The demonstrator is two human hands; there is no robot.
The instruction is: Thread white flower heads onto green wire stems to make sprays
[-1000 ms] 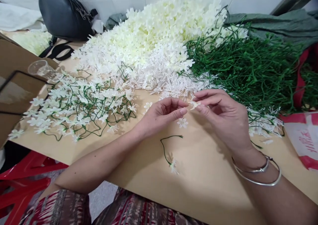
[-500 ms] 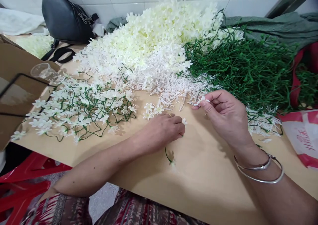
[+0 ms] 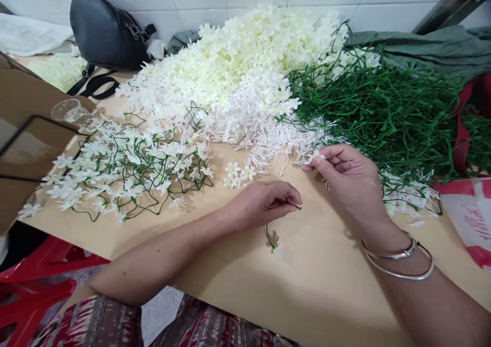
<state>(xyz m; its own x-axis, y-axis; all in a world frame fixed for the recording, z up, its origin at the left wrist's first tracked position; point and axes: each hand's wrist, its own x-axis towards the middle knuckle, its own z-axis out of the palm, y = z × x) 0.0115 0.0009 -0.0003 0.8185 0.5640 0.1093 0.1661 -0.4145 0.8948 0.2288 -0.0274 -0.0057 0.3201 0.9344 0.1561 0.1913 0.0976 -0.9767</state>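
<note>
My left hand [image 3: 264,202] is closed over the table, pinching a green artificial flower stem [image 3: 270,238]. A green tip of it shows at the fingertips, and a branch hangs below the hand with a blurred white blossom at its end. My right hand [image 3: 349,183] pinches a white artificial flower [image 3: 316,157] between thumb and forefinger, partly hidden by the fingers. Just beyond my left hand lie several loose white blossoms [image 3: 240,174]. White thin stamens [image 3: 264,132] are scattered past both hands, and green stems [image 3: 395,112] are heaped beyond my right hand.
A large heap of cream petals [image 3: 245,55] rises by the tiled wall. Stemmed white flowers [image 3: 134,168] lie at left, near a clear plastic cup [image 3: 72,113] and a cardboard box [image 3: 34,117]. A black bag [image 3: 109,32] stands behind; a red-white packet [image 3: 470,216] is at right.
My left hand has moved slightly right and turned, so the green tip at its fingertips shows. My right hand stays nearly in place with the white flower. The view has shifted slightly.
</note>
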